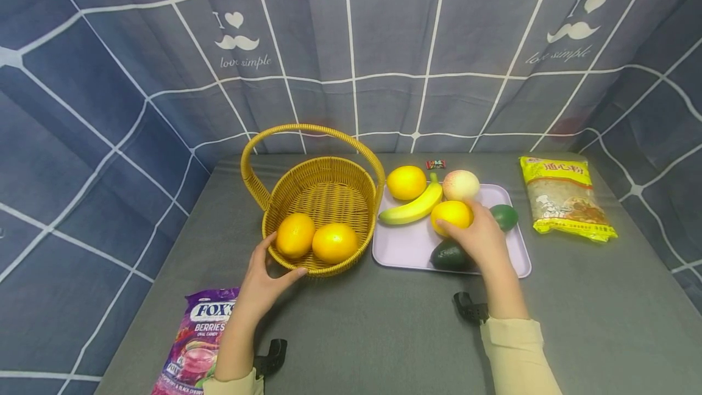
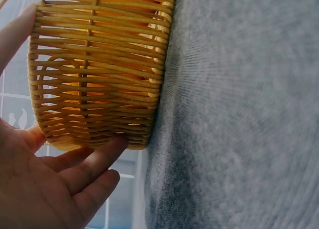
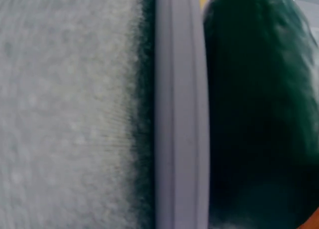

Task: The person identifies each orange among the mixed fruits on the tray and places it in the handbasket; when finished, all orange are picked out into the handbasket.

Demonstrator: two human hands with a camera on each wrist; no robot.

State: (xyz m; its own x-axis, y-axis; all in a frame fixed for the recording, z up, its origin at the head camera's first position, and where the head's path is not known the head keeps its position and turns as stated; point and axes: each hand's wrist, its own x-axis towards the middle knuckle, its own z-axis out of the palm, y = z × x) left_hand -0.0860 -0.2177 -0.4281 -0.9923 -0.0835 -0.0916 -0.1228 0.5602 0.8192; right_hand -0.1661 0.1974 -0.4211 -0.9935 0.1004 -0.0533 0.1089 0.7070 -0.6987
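A wicker basket with a tall handle holds two oranges, side by side near its front. My left hand touches the basket's front left side, thumb at the front rim and fingers spread along the outer wall. In the left wrist view, the fairly straight fingers rest against the weave. Over the lilac tray, my right hand grips another orange between thumb and fingers. A dark green avocado lies below that hand, partly covered; it fills the right wrist view beside the tray's edge.
On the tray also lie a banana, another orange, a peach and a green fruit. A small candy sits behind. A yellow food bag stands right, a purple candy bag front left.
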